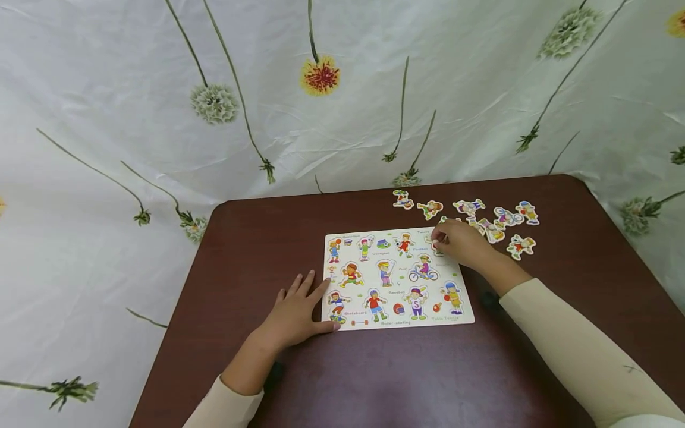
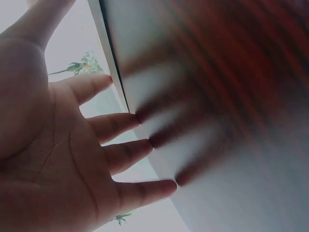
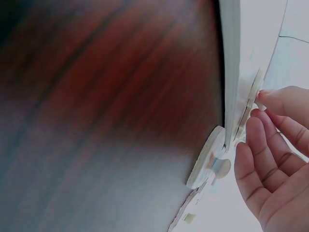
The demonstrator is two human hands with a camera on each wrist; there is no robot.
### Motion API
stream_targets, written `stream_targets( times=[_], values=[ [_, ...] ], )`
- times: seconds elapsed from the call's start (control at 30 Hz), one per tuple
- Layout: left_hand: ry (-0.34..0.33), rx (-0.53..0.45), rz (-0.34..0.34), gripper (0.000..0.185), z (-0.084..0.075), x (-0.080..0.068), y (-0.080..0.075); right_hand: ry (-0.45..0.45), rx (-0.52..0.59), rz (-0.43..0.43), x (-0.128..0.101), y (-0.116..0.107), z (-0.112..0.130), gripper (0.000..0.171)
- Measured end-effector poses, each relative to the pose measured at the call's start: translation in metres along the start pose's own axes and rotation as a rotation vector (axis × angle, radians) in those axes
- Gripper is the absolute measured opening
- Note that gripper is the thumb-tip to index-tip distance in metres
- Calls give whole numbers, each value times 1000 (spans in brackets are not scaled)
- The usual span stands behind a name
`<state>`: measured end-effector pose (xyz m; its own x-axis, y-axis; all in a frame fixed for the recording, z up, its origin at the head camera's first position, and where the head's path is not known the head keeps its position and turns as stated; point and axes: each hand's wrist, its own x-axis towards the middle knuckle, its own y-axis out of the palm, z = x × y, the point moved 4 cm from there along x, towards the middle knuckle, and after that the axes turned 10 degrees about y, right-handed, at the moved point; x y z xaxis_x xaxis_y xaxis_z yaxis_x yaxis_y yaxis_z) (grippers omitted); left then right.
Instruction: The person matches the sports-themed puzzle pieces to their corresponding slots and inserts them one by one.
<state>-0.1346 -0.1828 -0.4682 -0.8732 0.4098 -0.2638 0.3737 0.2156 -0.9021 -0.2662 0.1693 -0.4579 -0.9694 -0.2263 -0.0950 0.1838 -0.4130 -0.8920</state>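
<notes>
A white puzzle board [image 1: 428, 321] printed with sport figures lies on the dark brown table [image 1: 374, 380]. My left hand [image 1: 305, 306] rests flat beside the board's left edge, fingers straight and spread, thumb against its lower corner. In the left wrist view the fingertips [image 2: 164, 188] press on the glossy top. My right hand [image 1: 455, 242] is at the board's upper right corner, fingertips curled on a puzzle piece [image 3: 252, 94] there. Another piece with a small peg [image 3: 207, 159] shows just below it at the board's edge [image 3: 231, 58].
Several loose figure pieces [image 1: 503, 217] lie scattered behind and right of the board, two more [image 1: 430, 208] further left. A white flower-print cloth [image 1: 321, 77] hangs behind and around the table. The table's far edge runs just past the pieces.
</notes>
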Motion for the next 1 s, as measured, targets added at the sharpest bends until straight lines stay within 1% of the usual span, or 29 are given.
stream_targets(
  times=[0.3, 0.43, 0.57, 0.77, 0.9, 1.0],
  values=[
    [28, -14, -13, 97, 2, -1, -2, 21, -15, 6, -2, -1, 1, 9],
    [19, -29, -10, 97, 4, -1, -1, 30, -5, 12, -2, 0, 3, 9],
    [3, -19, 3, 97, 6, -1, 0, 34, -5, 23, 0, 1, 2, 9],
    [10, -23, 1, 97, 6, -2, -1, 30, 4, 21, 0, 3, 1, 7],
    [11, -24, 1, 97, 6, -3, -2, 36, 29, 18, -2, 3, 0, 10],
    [15, -17, 0, 96, 6, -3, -2, 36, 52, -3, -7, 0, -1, 14]
  ],
)
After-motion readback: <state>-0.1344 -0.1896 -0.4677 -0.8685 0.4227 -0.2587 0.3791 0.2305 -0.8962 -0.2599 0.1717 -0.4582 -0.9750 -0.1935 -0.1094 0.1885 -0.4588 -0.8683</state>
